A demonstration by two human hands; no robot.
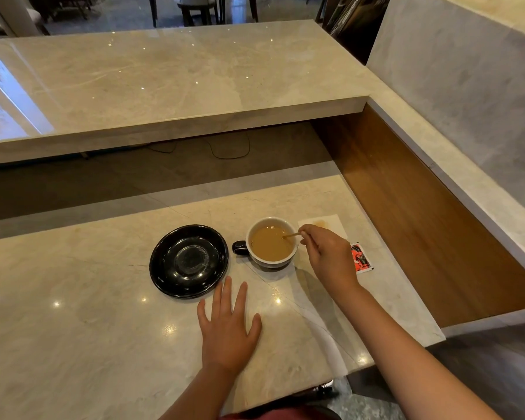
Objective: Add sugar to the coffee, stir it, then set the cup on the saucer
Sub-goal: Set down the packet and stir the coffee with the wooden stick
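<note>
A dark cup [270, 244] with a white inside holds light brown coffee and stands on the marble counter, its handle pointing left. My right hand [329, 255] is just right of the cup and pinches a thin wooden stirrer [291, 235] whose tip dips into the coffee. The black saucer [189, 261] lies bare to the left of the cup, a small gap between them. My left hand [228, 326] rests flat on the counter with fingers spread, just in front of the saucer. A red sugar packet [360, 257] lies behind my right hand.
A white napkin [322, 222] with a brown stain lies behind the cup at the right. A raised marble ledge [176, 83] runs across the back, a wood-lined drop [422, 207] flanks the counter's right edge, and another napkin [331, 341] lies near the front right corner.
</note>
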